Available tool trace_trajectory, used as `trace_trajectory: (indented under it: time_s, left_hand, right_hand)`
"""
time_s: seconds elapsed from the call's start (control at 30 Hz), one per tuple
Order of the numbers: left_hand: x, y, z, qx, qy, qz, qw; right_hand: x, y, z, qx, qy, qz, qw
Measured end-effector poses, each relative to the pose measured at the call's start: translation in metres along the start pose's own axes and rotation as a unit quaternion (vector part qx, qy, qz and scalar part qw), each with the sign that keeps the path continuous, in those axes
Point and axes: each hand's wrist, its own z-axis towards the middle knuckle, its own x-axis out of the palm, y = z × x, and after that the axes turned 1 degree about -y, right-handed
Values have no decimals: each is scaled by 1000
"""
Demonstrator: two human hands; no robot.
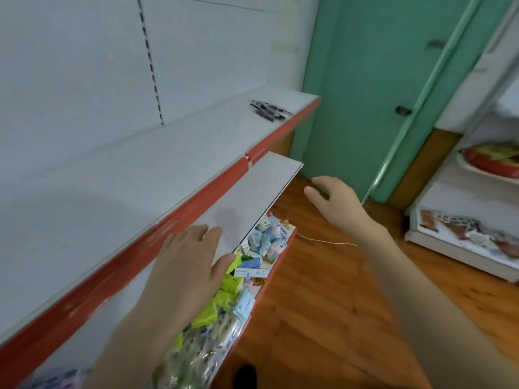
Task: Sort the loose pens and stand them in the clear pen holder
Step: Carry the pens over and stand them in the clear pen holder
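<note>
Now | pens (270,111) on upper shelf (196,141) | left grip (188,259), right grip (337,203) slack, empty, well below them

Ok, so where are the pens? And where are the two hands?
pens (270,110): head view, middle of the dark pile.
left hand (186,262): head view, back of the hand.
right hand (335,204): head view, back of the hand.

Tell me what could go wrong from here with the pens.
The loose pens lie near the red front edge of the shelf, at its far end; a hasty grab might roll them off. The left hand and right hand are open and well short of them, so reaching means a stretch. No clear holder is in view.
</note>
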Motion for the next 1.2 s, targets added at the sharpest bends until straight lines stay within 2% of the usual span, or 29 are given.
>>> trace_trajectory:
  time_s: [0.07, 0.2, 0.3, 0.57, 0.73, 0.9, 1.03, 1.2]
  left_hand:
    - [20, -10, 32, 22, -25, -11, 999]
    - [48, -22, 108, 42, 11, 1, 999]
    - [51, -31, 161, 50, 36, 4, 998]
    - [61, -67, 263, 63, 19, -30, 997]
    - [82, -80, 322, 14, 19, -38, 999]
    - [105, -102, 384, -18, -33, -22, 999]
    - [116, -119, 425, -91, -66, -23, 993]
    - [112, -123, 460, -163, -72, -5, 984]
  right_hand:
    - [-2, -24, 19, 17, -5, -5, 1000]
    - [-4, -64, 79, 41, -2, -16, 999]
    - [-8, -78, 130, 50, 3, -16, 999]
    - [-9, -124, 225, 39, -2, 6, 999]
    - [0, -160, 287, 13, 16, 27, 999]
    - [4, -192, 366, -60, 40, 44, 996]
    - [8, -210, 425, -118, 71, 54, 989]
    - [25, -210, 484, -173, 100, 95, 975]
